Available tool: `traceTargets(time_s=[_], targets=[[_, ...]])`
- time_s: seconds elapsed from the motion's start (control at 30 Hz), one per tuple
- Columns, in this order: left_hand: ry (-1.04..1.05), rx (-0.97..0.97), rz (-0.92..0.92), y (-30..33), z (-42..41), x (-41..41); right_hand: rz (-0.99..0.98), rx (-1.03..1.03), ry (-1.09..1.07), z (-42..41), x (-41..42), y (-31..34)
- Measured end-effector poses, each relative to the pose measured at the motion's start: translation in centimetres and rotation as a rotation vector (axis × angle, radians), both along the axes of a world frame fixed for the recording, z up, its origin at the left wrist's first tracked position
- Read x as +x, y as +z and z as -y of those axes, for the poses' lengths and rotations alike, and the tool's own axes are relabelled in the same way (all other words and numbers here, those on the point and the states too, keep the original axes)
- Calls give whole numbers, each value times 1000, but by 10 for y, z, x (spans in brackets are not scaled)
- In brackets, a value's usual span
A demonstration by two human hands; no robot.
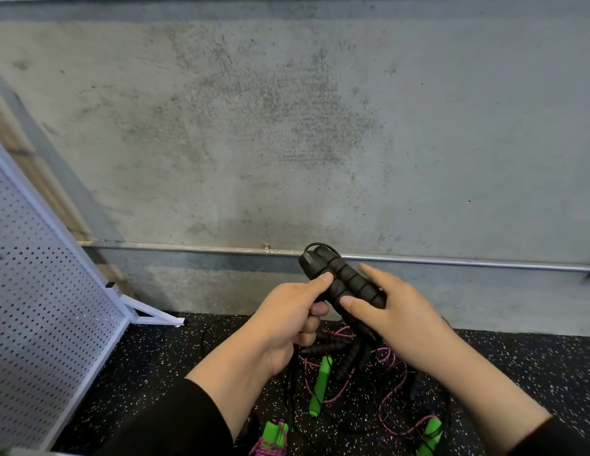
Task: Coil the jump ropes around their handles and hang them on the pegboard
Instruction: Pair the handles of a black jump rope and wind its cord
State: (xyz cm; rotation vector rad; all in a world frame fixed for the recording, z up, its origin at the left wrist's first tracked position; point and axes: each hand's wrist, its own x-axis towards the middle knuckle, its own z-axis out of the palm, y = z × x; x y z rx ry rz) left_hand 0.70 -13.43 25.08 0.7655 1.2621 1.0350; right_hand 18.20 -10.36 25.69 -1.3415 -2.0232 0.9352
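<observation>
Two black ribbed jump rope handles (343,281) lie side by side, held up in front of the concrete wall (287,126), a thin black cord looping over their top ends. The left hand (287,319) grips them from the left, thumb pressed along one handle and fingers curled beneath. The right hand (390,311) curls round them from the right, thumb across the front. Below, on the speckled black floor (517,363), lie tangled pink ropes (395,390) with green handles (320,386) and more black handles. The white pegboard (40,291) stands at the left.
</observation>
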Motion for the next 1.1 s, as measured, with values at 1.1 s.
traceTargets(time_s=[1.1], targets=[[48,-162,45,-3,-8,-2,508,400,151,-2,3,-27]])
